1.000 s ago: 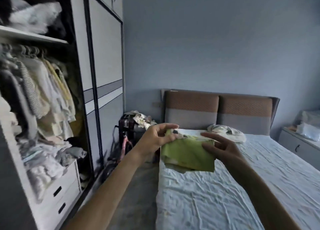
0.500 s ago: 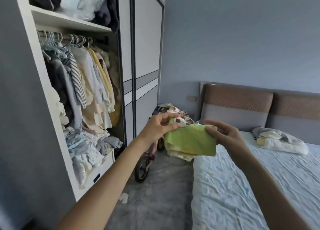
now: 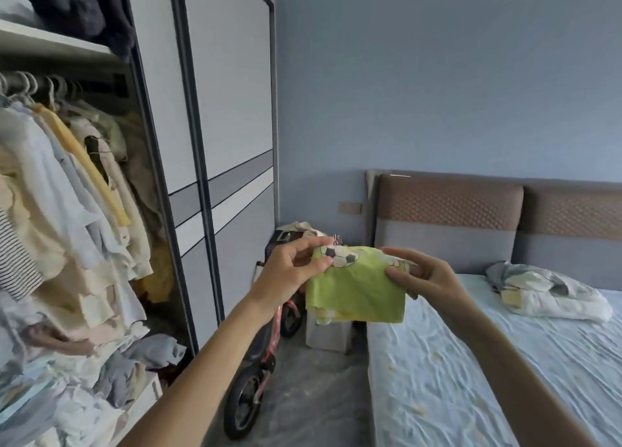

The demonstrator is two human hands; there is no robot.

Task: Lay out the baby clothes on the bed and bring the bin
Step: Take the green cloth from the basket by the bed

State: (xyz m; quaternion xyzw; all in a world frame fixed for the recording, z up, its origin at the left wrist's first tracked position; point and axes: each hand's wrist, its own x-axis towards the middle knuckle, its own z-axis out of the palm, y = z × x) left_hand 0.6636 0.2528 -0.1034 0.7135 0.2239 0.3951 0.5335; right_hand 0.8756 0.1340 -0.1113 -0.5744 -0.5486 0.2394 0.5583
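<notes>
You held a small stack of folded baby clothes (image 3: 356,288) up in the air with both hands. The top piece was green with a soccer ball picture. Your left hand (image 3: 291,271) pinched the left top corner, thumb in front and fingers (image 3: 313,243) behind. Your right hand (image 3: 425,273) pinched the right top corner the same way. Both hands were closed on the cloth, so the stack hung down flat and did not fall apart.

The clothes were not on the bed (image 3: 488,362) yet. They hung over the floor, just beside the bed's near left edge. The bed was on the right, with a rumpled blanket (image 3: 552,291) far back by the headboard. Most of the sheet was bare, so it looked like a good spot to spread things out.

The open closet (image 3: 67,211) full of hanging clothes was on the left. A little pink bike (image 3: 259,369) stood on the floor between the closet and the bed. A pale box (image 3: 328,335) sat on the floor below the clothes. It could be the bin, but I could not tell.
</notes>
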